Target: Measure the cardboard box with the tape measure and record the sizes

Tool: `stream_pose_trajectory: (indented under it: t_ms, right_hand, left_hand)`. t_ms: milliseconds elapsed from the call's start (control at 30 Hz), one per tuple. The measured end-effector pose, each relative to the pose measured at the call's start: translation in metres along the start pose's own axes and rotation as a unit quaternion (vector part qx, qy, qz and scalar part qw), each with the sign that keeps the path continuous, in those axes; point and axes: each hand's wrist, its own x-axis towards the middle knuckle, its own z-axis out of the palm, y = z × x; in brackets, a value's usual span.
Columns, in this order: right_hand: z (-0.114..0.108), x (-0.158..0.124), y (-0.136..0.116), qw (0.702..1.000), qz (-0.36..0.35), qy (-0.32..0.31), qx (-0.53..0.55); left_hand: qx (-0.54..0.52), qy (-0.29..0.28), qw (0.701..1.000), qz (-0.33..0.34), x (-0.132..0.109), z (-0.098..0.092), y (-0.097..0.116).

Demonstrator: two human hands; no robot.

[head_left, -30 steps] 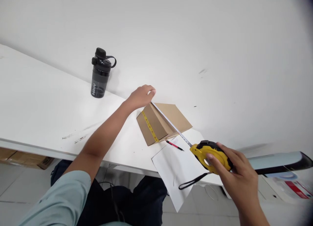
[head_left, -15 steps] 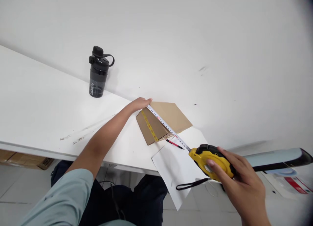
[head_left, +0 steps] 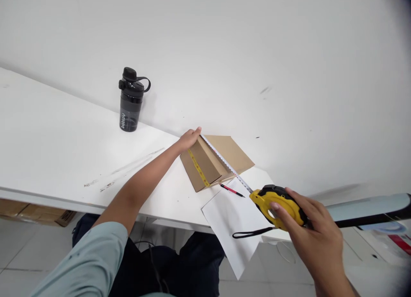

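Observation:
A brown cardboard box with a yellow strip lies on the white table against the wall. My left hand presses the end of a white measuring tape blade against the box's far left corner, fingers closed on it. The blade runs along the box's top edge down to a yellow and black tape measure case, which my right hand grips above the table's front edge. A black wrist strap hangs from the case.
A black shaker bottle stands at the back of the table by the wall. A red pen lies on a white paper sheet overhanging the front edge. Cardboard boxes sit under the table at left. A light-blue flat object lies at right.
My left hand came down from above the box to its far corner, drawing the tape flat along the top edge. My right hand with the case shifted only slightly.

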Motion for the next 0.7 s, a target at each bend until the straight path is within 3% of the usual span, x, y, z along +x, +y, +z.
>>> stream_pose_trajectory:
  t_ms: [167, 367, 500, 700]
  right_hand:
    - [-0.003, -0.002, 0.011, 1.0, 0.009, -0.004, -0.009]
    - [-0.008, -0.003, 0.026, 0.987, -0.153, 0.007, -0.043]
    - [-0.006, -0.005, 0.022, 0.973, -0.219, 0.024, -0.07]
    - [-0.001, -0.006, 0.018, 0.975, -0.207, 0.027, -0.071]
  left_hand:
    - [-0.013, -0.052, 0.999, -0.004, 0.001, 0.005, -0.005]
    - [0.007, -0.064, 0.998, 0.004, 0.002, 0.004, -0.005]
    - [0.032, -0.042, 0.999, -0.007, 0.003, 0.003, -0.005]
    - [0.051, -0.048, 0.997, -0.013, 0.005, 0.003, -0.005]
